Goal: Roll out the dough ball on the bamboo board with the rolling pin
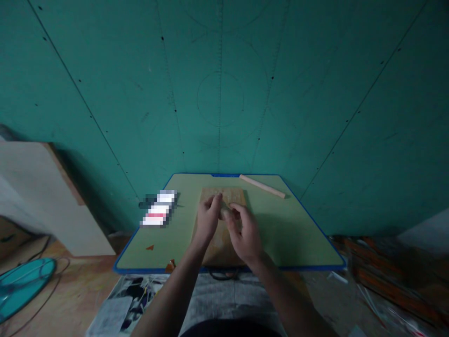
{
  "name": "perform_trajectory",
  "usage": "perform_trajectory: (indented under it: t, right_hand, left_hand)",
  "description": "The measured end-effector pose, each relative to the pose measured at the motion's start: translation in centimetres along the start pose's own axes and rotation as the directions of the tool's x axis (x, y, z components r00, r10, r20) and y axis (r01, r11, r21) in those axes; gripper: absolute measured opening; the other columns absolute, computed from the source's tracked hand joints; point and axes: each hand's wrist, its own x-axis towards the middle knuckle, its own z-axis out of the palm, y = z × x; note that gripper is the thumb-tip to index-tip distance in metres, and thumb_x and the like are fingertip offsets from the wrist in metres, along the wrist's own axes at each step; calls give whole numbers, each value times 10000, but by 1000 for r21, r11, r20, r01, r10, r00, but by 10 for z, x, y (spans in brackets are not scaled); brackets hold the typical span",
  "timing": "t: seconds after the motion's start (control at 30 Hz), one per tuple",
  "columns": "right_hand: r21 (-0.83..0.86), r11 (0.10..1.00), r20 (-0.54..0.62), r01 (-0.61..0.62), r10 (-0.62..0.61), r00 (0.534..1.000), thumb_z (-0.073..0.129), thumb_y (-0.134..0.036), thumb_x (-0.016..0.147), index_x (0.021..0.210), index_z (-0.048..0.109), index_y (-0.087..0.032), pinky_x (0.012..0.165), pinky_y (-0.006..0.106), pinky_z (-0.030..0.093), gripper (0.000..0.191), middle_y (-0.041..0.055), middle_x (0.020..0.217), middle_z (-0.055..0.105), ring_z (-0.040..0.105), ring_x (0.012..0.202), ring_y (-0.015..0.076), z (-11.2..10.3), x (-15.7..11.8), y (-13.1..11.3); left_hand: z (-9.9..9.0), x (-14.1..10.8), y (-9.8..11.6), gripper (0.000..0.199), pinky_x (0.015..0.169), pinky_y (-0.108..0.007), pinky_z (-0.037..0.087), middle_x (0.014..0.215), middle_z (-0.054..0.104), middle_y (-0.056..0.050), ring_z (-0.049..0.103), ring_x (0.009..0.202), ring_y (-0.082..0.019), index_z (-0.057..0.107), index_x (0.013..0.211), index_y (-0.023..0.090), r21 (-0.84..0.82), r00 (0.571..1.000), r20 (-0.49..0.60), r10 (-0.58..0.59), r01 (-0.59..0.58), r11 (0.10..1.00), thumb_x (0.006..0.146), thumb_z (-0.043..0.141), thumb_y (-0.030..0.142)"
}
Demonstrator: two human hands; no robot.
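Note:
Both hands meet over a wooden board that lies on a pale green table with a blue rim. Between the fingers is a small pale piece, mostly covered. My left hand pinches it from the left, thumb on top. From the right, my right hand has its thumb and curled fingers on the same piece. What the piece is cannot be made out.
A wooden rod lies at the table's back right. A blurred-out white item is at the left edge. Small brown scraps lie front left. Behind stands a green wall; a white panel leans at left.

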Motion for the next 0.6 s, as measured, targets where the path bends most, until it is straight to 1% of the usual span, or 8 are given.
perform_trajectory:
  t: [0.1,0.17,0.23,0.33,0.4,0.47,0.5,0.6]
  right_hand:
    - [-47,998,-133,43,-49,990,595,-418,886,1093,629,-275,980,419,419,254,93,1104,619,546,1039,259,9,4,0]
    - [-41,997,-185,64,-70,980,550,-406,907,1032,623,-272,950,387,416,198,77,1062,619,547,1010,240,16,9,4]
    - [-62,996,-199,67,-78,977,504,-399,923,894,599,-268,885,352,420,164,51,926,614,548,918,220,21,16,8]
    - [-114,992,-221,55,-79,972,497,-388,908,682,475,-265,701,299,396,258,-6,675,515,482,685,182,24,25,13]
    - [-96,994,-255,49,-72,964,500,-390,893,611,408,-261,608,283,343,323,-32,581,447,412,590,158,25,31,14]
    - [-41,999,-281,16,-27,959,485,-420,881,564,383,-256,555,281,300,370,-43,528,409,371,549,144,25,38,16]
    - [-6,1000,-289,-17,14,957,481,-444,868,543,380,-254,538,281,288,389,-45,510,396,362,539,139,26,43,17]
    - [105,979,-263,-176,198,944,525,-521,780,494,384,-250,506,278,287,418,-51,476,375,358,516,129,27,55,24]
  left_hand:
    - [7,-2,-1,358,475,-205,327,512,456,45,426,509,-108,525,566,190,18,998,-45,41,-40,999,775,639,457]
    - [13,-6,-2,362,473,-206,319,510,450,42,417,516,-109,510,554,194,19,999,-33,37,-36,999,782,631,447]
    - [17,-9,-3,374,470,-212,305,500,441,40,406,513,-109,489,537,198,21,1000,-5,23,-23,1000,796,614,436]
    - [19,-10,-6,413,466,-227,268,470,399,46,367,490,-107,436,507,208,39,1000,-4,17,-17,999,835,571,419]
    - [17,-9,-7,432,461,-241,230,449,380,47,349,471,-109,429,491,210,55,1000,-10,17,-16,998,861,546,401]
    - [14,-7,-8,429,466,-256,199,442,394,41,350,458,-113,459,486,204,88,999,-20,33,-31,996,877,537,361]
    - [13,-7,-8,418,473,-261,190,444,410,38,356,456,-114,480,488,201,117,998,-24,54,-50,992,880,541,334]
    - [10,-10,-7,358,500,-258,204,481,470,27,397,478,-123,539,524,199,207,989,-28,143,-134,969,873,577,270]
